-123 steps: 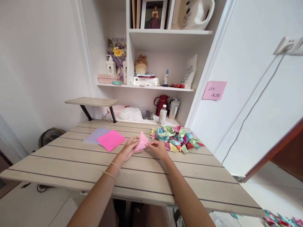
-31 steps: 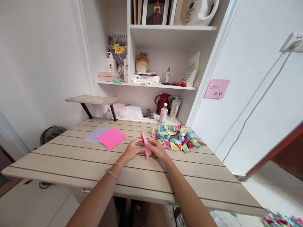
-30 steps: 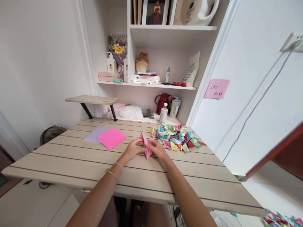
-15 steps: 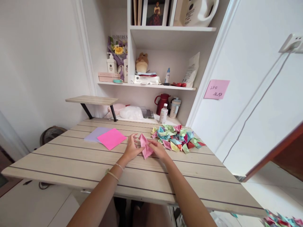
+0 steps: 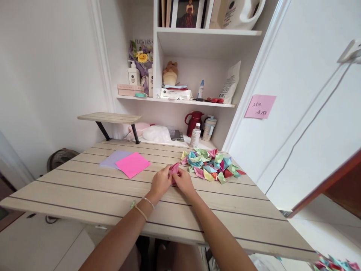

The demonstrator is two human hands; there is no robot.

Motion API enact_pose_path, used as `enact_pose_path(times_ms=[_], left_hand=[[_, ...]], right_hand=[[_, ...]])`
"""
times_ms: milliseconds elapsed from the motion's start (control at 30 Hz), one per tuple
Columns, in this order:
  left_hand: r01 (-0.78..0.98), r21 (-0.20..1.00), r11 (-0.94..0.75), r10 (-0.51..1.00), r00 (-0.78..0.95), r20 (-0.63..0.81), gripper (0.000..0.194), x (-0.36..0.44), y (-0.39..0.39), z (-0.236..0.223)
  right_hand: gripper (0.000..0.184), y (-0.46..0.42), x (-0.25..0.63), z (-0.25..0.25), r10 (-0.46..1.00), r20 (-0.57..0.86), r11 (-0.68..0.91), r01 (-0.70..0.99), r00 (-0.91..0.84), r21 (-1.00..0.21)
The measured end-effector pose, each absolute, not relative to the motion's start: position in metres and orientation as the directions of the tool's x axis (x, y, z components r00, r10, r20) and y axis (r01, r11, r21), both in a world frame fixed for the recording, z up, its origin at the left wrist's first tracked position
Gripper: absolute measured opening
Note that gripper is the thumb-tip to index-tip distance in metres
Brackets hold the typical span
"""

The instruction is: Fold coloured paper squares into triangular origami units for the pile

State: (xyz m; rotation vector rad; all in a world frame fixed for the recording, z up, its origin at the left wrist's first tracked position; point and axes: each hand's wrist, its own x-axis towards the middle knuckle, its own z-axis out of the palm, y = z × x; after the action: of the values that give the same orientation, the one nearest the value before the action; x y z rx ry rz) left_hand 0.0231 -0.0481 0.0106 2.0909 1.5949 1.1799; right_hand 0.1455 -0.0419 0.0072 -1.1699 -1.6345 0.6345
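A pink folded paper boat (image 5: 175, 168) is held between both hands, just above or on the middle of the table (image 5: 113, 199). My left hand (image 5: 161, 181) grips it from the left, fingers closed. From the right, my right hand (image 5: 184, 180) pinches its near side. The hands hide most of the folded paper. Close by on the right lies a pile of small folded paper boats (image 5: 210, 165) in several colours. Flat on the left are a bright pink paper sheet (image 5: 133, 165) and a lilac paper sheet (image 5: 108, 159), partly overlapped.
A small raised stand (image 5: 109, 117) rests at the table's back left. Behind the table are a clear bottle (image 5: 195, 135), a red jug (image 5: 194, 122) and a light tumbler (image 5: 208, 128). More folded paper (image 5: 335, 262) shows at the lower right, beyond the table edge.
My left hand has closed in from the left onto the pink paper boat. The boat, spread wider before, is now pressed narrower between both hands.
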Motion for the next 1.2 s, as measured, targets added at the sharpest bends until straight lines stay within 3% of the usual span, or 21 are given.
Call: enact_pose_path(times_ms=[167,433,733,933,1200], left_hand=[[0.812,0.49,-0.317,0.905,0.105,0.412,0.028,0.027,-0.05,0.014],[0.797,0.509,-0.326,0.886,0.069,0.458,0.027,0.023,-0.048,0.017],[0.829,0.517,-0.215,0.886,-0.058,0.461,0.015,0.02,-0.044,0.019],[0.672,0.673,-0.307,0.87,-0.089,0.486,0.014,0.018,-0.039,0.015],[0.327,0.825,-0.461,0.873,0.0,0.488,0.023,0.017,-0.032,0.012]], right_hand=[[0.017,-0.042,0.139,0.006,0.889,0.457,0.392,0.46,0.036,-0.797],[0.025,-0.045,0.139,0.009,0.868,0.49,0.394,0.492,0.079,-0.776],[0.031,-0.049,0.136,0.011,0.84,0.538,0.477,0.567,-0.07,-0.672],[0.036,-0.05,0.133,0.01,0.83,0.55,0.509,0.526,-0.091,-0.681],[0.027,-0.038,0.146,0.008,0.872,0.47,0.395,0.37,0.135,-0.841]])
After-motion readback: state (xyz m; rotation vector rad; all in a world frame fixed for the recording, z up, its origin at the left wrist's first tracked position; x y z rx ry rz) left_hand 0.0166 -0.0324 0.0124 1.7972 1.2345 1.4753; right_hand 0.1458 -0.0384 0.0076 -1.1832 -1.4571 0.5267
